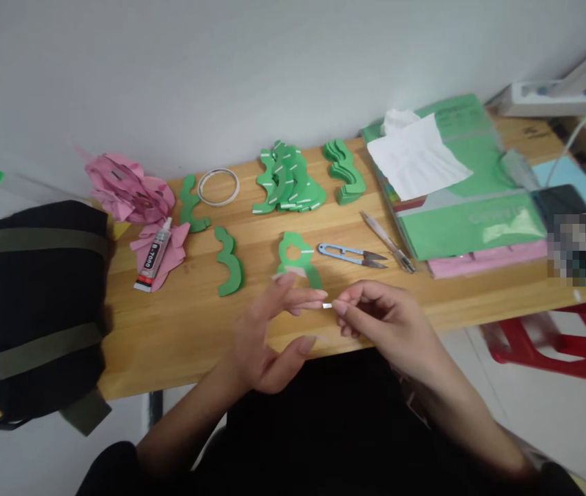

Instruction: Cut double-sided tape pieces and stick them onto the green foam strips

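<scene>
My right hand (383,313) pinches a small white strip (327,306), apparently tape, between thumb and fingertips. The strip's other end reaches the fingertips of my left hand (277,337), whose fingers are stretched out with the thumb apart. Just beyond my left fingers lies a green paper cutout (297,256) with a hole and a white strip on it, partly hidden by the hand. Blue thread snips (349,255) rest right of it. A wavy green cutout (231,265) lies to the left.
At the back are a tape roll (219,204), green cutouts with white strips (290,180) and a plain green stack (344,176). Pink paper (127,186) and a glue tube (153,258) lie left, near a black bag (39,289). A pen (386,240) and green packet (471,231) lie right.
</scene>
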The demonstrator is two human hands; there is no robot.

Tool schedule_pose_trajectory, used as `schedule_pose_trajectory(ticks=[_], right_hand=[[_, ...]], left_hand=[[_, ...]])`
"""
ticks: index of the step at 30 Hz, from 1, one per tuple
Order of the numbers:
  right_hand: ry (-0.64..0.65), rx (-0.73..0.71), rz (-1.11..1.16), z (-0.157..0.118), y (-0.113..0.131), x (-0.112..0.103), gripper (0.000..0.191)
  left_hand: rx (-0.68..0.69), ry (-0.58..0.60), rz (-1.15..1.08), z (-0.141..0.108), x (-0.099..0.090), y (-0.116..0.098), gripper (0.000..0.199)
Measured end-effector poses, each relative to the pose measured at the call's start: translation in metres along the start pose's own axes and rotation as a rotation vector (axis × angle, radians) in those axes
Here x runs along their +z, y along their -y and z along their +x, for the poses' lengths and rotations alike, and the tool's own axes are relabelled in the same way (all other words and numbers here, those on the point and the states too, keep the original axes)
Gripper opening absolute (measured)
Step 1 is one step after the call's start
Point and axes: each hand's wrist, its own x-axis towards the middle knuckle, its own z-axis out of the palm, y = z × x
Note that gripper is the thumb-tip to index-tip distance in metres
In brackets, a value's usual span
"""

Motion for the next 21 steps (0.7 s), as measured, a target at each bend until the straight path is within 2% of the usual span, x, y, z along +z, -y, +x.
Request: schedule_pose_trajectory(ticks=[3,7,10,15,21], right_hand=[[-0.064,0.079,-0.036,0.013,-0.018,0.004,0.035],[-0.17,0.107,-0.114,0.031,-0.032,0.006,0.034],[-0.182,0.121,-0.168,0.037,-0.034,0.007,0.032],[-0.165,0.177,-0.205,0.034,-0.034,0.011,0.029],[-0.175,0.218,-0.34,0.038,-0.041,0.011,0.023]], left_hand=[[-0.011,0.038,0.16,-0.01,-0.018,0.015,0.074],[-0.046,0.278,0.423,-0.011,-0.036,0.03,0.085],[0.003,0.401,0.498,-0.009,-0.038,0.037,0.093],[0.02,0.423,0.524,-0.01,-0.032,0.044,0.098],[-0.009,0.424,0.529,-0.013,-0.031,0.047,0.094]])
